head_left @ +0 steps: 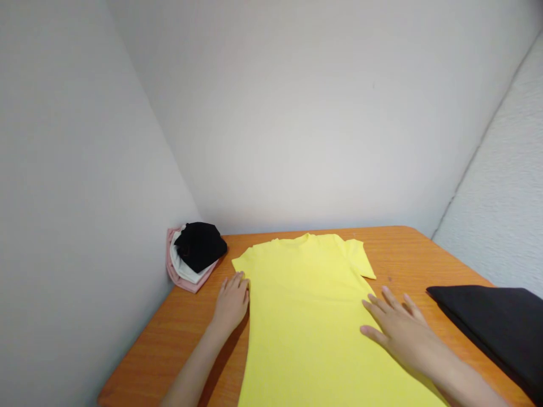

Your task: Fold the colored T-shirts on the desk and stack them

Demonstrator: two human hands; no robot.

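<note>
A yellow short-sleeved T-shirt [305, 316] lies spread out on the wooden table, its neckline toward the wall and its lower part running out of view at the bottom. My left hand [231, 301] rests at the shirt's left side, just below the sleeve, with fingers stretched out and fingertips at the fabric edge. On the opposite side, my right hand [396, 325] is open with spread fingers, over the shirt's right edge below the other sleeve. Neither hand grips the cloth. Slight creases cross the chest.
At the table's far left corner sits a pile of folded cloths: a black one [201, 246] over white [180, 261] and pink [169, 265]. A black folded cloth [492, 322] lies at the right edge. Walls stand behind and beside the orange-brown table [178, 333].
</note>
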